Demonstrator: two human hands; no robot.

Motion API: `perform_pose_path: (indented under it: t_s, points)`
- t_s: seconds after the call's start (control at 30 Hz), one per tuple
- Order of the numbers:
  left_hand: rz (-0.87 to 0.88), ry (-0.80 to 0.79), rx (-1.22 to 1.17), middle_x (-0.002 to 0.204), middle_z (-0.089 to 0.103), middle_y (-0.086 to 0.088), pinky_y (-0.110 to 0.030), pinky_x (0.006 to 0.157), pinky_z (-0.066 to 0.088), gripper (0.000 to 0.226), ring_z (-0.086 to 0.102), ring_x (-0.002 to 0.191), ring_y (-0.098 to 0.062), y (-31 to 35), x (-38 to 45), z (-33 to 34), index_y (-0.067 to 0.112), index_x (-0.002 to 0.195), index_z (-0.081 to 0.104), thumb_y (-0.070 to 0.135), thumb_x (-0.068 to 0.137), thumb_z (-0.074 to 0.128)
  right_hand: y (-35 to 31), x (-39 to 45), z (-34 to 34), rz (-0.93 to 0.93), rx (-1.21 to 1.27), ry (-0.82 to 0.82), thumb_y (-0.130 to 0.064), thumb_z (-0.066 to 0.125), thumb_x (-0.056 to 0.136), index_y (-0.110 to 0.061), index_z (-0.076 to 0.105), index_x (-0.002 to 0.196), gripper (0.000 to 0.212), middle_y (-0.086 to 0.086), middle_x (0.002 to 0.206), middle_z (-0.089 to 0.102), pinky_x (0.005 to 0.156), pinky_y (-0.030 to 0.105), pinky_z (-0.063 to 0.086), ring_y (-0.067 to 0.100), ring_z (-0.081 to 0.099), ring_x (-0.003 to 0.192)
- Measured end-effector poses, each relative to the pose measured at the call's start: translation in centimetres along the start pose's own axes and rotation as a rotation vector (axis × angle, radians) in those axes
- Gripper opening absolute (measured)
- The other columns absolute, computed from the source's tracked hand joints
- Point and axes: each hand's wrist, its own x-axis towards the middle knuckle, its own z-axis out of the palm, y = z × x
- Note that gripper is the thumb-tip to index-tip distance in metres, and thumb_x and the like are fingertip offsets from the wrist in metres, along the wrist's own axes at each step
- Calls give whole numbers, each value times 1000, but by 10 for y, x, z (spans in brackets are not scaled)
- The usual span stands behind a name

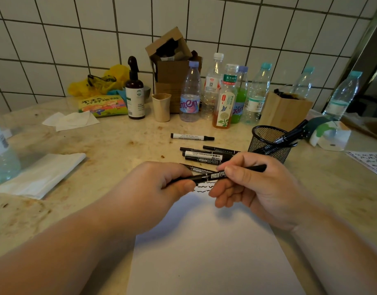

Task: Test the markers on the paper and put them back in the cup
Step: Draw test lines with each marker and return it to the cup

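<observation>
A black marker lies level between both hands, above the top edge of the white paper. My left hand grips its left end and my right hand pinches its right part. Black wavy test lines show on the paper under the marker. Several more markers lie on the counter just beyond, and one white marker lies apart farther back. The black mesh cup stands to the right with markers leaning in it.
Plastic bottles, a brown spray bottle, a beige paper cup, a cardboard box and a wooden holder line the tiled wall. Tissues and a bottle lie at left. A written sheet sits far right.
</observation>
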Motion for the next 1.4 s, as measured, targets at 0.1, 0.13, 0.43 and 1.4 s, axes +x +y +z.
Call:
perform_pose_path:
  t_s: [0.1, 0.13, 0.43, 1.4]
  points:
    - [-61, -84, -69, 56, 57, 8, -24, 48, 41, 14, 45, 45, -5, -2, 3, 3, 31, 85, 67, 35, 93, 57, 2, 2, -2, -21, -4, -8, -21, 72, 80, -10, 73, 86, 12, 26, 73, 72, 53, 32, 56, 31, 68, 55]
    - [-62, -86, -81, 57, 59, 6, -30, 50, 45, 13, 49, 44, -8, -1, 5, 4, 33, 88, 65, 40, 93, 55, 2, 3, -2, -57, -5, 28, -22, 73, 79, -13, 73, 82, 10, 24, 69, 71, 50, 30, 54, 28, 65, 51]
    - [-161, 75, 64, 70, 66, 7, -27, 53, 48, 27, 55, 51, -5, -12, 5, -7, 38, 96, 62, 58, 90, 47, -6, 3, -27, -457, -539, 888, -31, 52, 103, -20, 59, 107, 14, 1, 73, 61, 60, 33, 51, 8, 57, 55]
    - [-181, 0, 267, 69, 66, 13, -19, 51, 47, 18, 60, 58, -3, -19, 7, -3, 38, 87, 65, 48, 93, 52, 32, 32, -17, -65, -1334, 298, -20, 68, 92, -29, 70, 115, 25, -11, 108, 61, 92, 26, 47, 9, 56, 104]
